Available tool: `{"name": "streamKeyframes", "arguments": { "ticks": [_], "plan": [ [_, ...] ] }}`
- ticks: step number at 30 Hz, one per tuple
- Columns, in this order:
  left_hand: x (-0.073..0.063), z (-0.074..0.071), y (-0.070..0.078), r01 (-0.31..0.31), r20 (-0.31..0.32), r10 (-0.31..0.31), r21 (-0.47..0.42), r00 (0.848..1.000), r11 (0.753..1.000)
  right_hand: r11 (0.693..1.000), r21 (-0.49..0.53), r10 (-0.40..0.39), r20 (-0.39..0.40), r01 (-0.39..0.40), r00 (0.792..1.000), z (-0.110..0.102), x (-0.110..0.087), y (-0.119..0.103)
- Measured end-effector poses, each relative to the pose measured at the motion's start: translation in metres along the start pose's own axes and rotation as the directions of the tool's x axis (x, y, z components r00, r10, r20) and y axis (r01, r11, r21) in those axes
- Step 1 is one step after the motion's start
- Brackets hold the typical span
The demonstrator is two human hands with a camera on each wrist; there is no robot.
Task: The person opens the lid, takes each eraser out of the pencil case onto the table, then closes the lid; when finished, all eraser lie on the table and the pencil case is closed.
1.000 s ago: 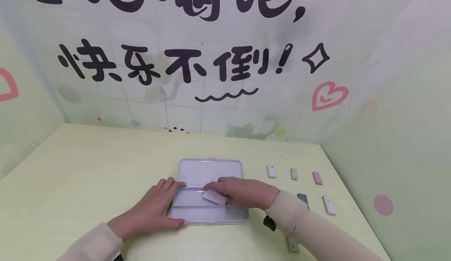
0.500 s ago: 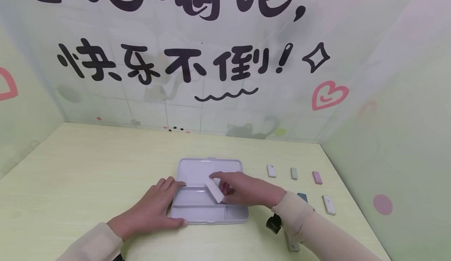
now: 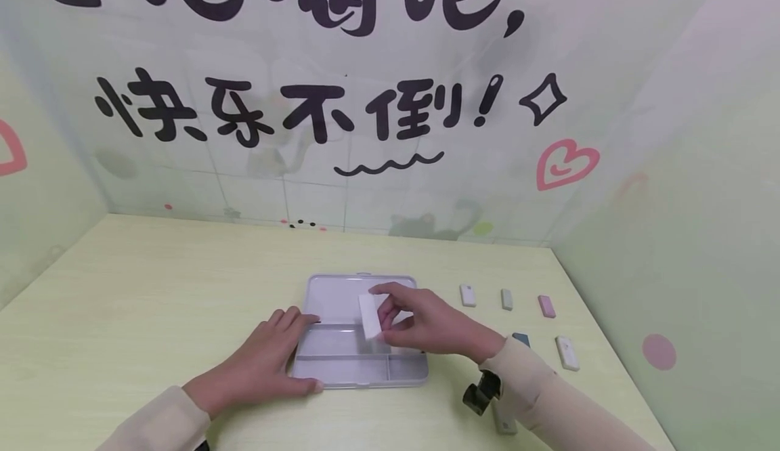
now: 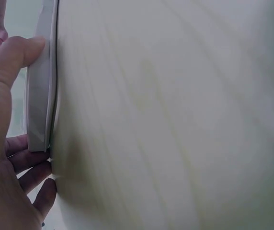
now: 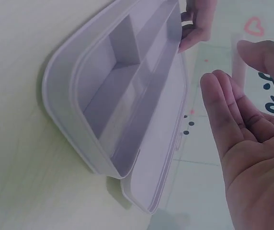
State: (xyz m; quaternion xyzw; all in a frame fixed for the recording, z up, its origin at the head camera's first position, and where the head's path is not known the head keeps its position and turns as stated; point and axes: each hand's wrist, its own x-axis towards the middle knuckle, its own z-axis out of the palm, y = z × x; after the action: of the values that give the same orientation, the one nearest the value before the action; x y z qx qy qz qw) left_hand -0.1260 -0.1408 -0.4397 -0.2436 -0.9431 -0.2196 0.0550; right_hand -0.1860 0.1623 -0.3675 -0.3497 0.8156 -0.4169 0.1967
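Observation:
A lilac plastic pencil case (image 3: 338,370) lies opened flat on the table, its lid (image 3: 332,297) toward the wall. My left hand (image 3: 258,359) holds its left end, thumb at the front edge and fingers round the side by the hinge; the left wrist view shows the thumb on the case's wall. Above the case, my right hand (image 3: 426,319) pinches a white rectangular block (image 3: 369,317) by its ends between thumb and fingers. The block stands nearly upright. In the right wrist view the compartments (image 5: 127,86) show dividers, and the fingers partly hide the block.
Right of the case, small blocks lie apart: a white one (image 3: 467,295), a green one (image 3: 507,299), a pink one (image 3: 546,306) and a larger white one (image 3: 567,353). A blue block (image 3: 521,340) and a grey one (image 3: 504,420) are partly hidden by the right arm.
My right hand has lifted the white block up from the case's compartments and turned it from lying slanted to nearly upright. The left hand stays on the case.

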Motion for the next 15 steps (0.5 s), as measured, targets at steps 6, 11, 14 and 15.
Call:
{"name": "streamKeyframes", "arguments": {
  "ticks": [6, 11, 14, 15],
  "plan": [
    [-0.002, -0.001, 0.000, -0.004, -0.003, 0.004, -0.005, 1.000, 1.000, 1.000, 0.031, 0.000, -0.054, 0.001, 0.999, 0.001, -0.005, 0.000],
    [-0.002, 0.000, 0.000, -0.010, -0.013, 0.010, 0.000, 1.000, 1.000, 1.000, 0.008, 0.021, -0.074, -0.021, 0.997, -0.003, -0.015, 0.002],
    [-0.001, 0.000, 0.001, -0.013, -0.014, 0.013, -0.003, 1.000, 1.000, 0.999, -0.011, 0.038, -0.083, -0.039, 0.996, -0.008, -0.026, 0.007],
    [-0.001, 0.001, 0.001, -0.014, -0.011, 0.014, -0.007, 1.000, 1.000, 0.999, -0.014, 0.044, -0.088, -0.045, 0.995, -0.010, -0.031, 0.009]
  ]
}}
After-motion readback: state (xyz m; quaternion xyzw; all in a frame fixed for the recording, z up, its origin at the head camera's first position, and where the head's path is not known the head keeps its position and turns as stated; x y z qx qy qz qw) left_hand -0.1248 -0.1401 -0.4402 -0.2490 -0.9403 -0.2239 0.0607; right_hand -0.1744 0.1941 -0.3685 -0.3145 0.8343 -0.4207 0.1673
